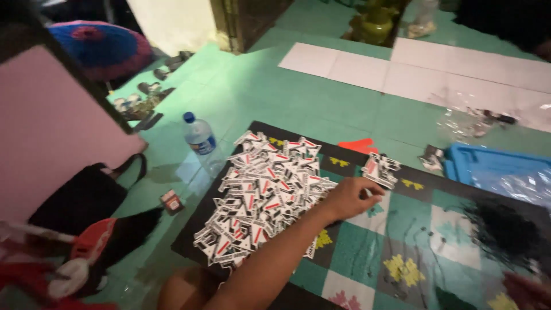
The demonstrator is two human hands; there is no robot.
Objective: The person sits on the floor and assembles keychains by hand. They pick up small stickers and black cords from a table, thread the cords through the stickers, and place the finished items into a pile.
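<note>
Green floor tiles surround the patterned mat (402,252). My left hand (350,197), fingers curled, reaches toward a small tag stack (381,168) right of the big tag pile (264,195); my right hand (525,290) is barely visible, grip unclear.

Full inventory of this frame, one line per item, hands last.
paper tags: large pile, white with black and red print, left part of the mat
small tag stack: one, same print, just beyond the left hand
mat: one, checked green and white with a black border, on the floor
black strings: loose heap, right part of the mat
water bottle: one, clear with a blue cap, upright on the floor left of the mat
blue tray: one, right of the mat
black bag: one, left on the floor
left hand: reaches over the pile, fingers curled by the small stack
right hand: only partly in view, bottom right corner
</note>
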